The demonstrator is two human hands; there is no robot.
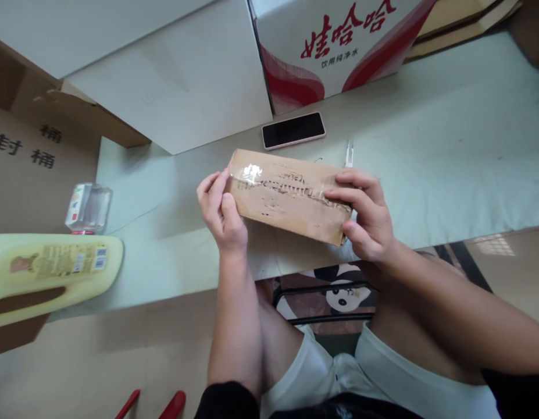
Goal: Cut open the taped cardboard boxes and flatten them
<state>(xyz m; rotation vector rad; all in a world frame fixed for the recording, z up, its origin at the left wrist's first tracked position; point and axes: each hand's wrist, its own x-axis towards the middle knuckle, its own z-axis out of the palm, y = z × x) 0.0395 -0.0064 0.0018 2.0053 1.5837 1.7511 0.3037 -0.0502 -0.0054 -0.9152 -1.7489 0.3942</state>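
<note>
The cardboard box [286, 203] is held over the bench [448, 145], near its front edge, slanting so that its right end sits closer to the person; whether its underside touches the bench cannot be told. Its broad face, with a rough, torn-looking strip along the middle and shiny tape [252, 173] near the left end, is turned up, probably so that it can be looked at directly.

The left hand [224, 209] is clamped on the left end, thumb on the near side and fingers wrapped around the far corner. The right hand [367, 212] grips the other end, its fingers spread over the upper face and its thumb at the near corner. Holding both ends likely keeps the box steady and leaves the middle uncovered.

Just beyond the right hand lies a slim tool [349, 154], perhaps a cutter, partly hidden, seemingly within easy reach. A phone [294, 131] lies face up behind the box, perhaps set there to be out of the way.

Farther back stand a white box [173, 87] and a red-and-white carton [339, 64]. To the left are a clear bottle [89, 206] on its side and a yellow jug [60, 273].
</note>
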